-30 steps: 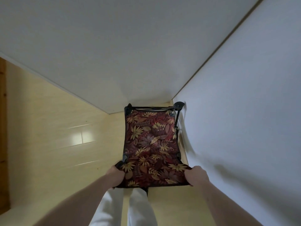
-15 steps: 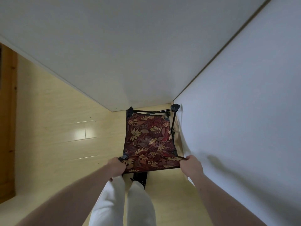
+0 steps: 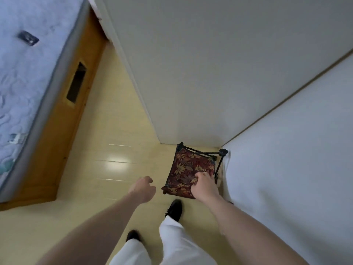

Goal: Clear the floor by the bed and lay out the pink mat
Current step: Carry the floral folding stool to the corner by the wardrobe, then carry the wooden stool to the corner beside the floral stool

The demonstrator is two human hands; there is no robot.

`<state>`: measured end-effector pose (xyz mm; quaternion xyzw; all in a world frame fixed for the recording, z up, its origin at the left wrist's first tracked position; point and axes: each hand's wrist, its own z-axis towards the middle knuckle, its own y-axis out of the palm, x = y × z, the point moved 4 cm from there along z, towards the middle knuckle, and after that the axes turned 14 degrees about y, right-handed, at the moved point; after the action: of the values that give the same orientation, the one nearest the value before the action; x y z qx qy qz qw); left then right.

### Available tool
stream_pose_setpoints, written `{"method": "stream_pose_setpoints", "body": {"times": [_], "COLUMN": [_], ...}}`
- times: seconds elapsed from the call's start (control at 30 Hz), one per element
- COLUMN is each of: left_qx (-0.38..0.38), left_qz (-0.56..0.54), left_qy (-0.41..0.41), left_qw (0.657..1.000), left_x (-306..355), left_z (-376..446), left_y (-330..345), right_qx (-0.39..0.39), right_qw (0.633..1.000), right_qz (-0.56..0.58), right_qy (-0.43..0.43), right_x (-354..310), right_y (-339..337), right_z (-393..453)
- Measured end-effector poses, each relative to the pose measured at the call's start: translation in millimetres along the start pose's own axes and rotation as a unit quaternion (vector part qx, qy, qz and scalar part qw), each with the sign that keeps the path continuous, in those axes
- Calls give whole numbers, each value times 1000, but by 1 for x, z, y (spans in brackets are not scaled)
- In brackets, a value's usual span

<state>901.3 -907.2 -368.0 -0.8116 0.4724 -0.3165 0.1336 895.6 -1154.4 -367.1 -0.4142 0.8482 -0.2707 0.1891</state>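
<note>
A folding stool [image 3: 184, 170] with a dark red leaf-print seat and a black frame stands on the floor in the corner between two white walls. My right hand [image 3: 205, 185] lies over the near right part of its seat with the fingers curled; whether it grips the fabric I cannot tell. My left hand [image 3: 143, 189] hangs free to the left of the stool, loosely curled, thumb apart, holding nothing. No pink mat is in view.
The bed's pale blue mattress [image 3: 23, 77] on a wooden frame [image 3: 63, 119] fills the left side. Pale yellow floor [image 3: 107, 150] runs between bed and white wall [image 3: 191, 69]. My white trouser legs and black shoes [image 3: 174, 208] are below.
My left hand has let go of the stool's near edge and drawn back to the left. The view has swung left and higher, bringing the bed into sight. The stool now stands in the corner.
</note>
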Motion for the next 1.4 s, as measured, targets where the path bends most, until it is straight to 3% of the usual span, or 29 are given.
{"method": "stream_pose_setpoints", "body": {"times": [0.33,0.6,0.93,1.13,1.4], "left_qx": [140,260,359,409,431], "left_qz": [-91,-200,-288,-334,-369], "left_qy": [-80,-158,-258,-286,-321], "left_qw": [983,932,849,800,758], "left_x": [-147,-322,-509,-589,-692], "left_z": [-153,-319,-499,-552,-584], "left_y": [-37,-1,64,57,7], "right_qx": [15,20,-16,-15,-34], "right_qw": [966,903,800,739,705], "right_qz": [-184,-292,-375,-416,-442], "right_qy": [-180,-316,-467,-529,-554], "right_x": [-141,-239,-308,-371,-491], "right_y": [48,185,362,433,510], "right_z": [-108,-269,-470,-549,-588]}}
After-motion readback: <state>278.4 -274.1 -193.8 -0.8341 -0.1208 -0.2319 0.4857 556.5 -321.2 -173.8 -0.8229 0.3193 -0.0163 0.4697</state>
